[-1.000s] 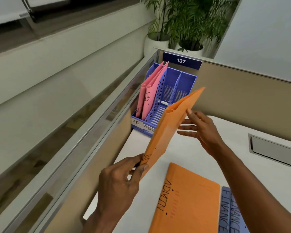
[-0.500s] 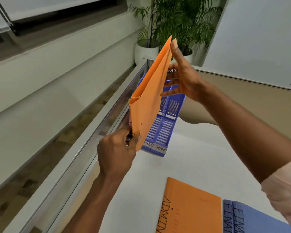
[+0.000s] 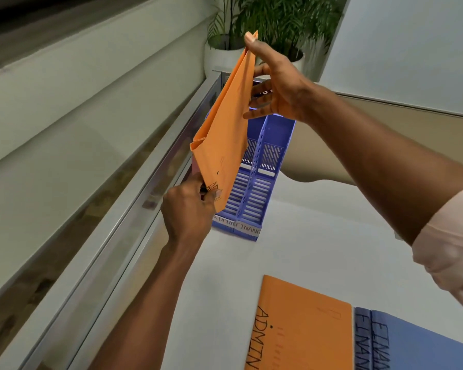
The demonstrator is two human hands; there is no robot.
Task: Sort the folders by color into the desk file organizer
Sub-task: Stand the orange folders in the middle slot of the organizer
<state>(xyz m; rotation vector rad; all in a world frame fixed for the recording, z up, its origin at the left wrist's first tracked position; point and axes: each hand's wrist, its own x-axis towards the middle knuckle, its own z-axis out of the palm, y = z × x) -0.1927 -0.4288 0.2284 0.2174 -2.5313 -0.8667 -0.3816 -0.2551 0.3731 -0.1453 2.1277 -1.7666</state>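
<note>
Hands are tipping orange paper folder (image 3: 225, 134) upright over left side of purple slotted plastic organizer (image 3: 254, 193). Left hand (image 3: 190, 212) is pinching lower corner; right hand (image 3: 278, 86) is pinching top corner, other fingers spread.

Bright, even diffuse light, only faint shadows on the white desk (image 3: 318, 249), sheen along the metal partition rail (image 3: 137, 206), wide-angle bowing toward frame edges, detail smeared.
</note>
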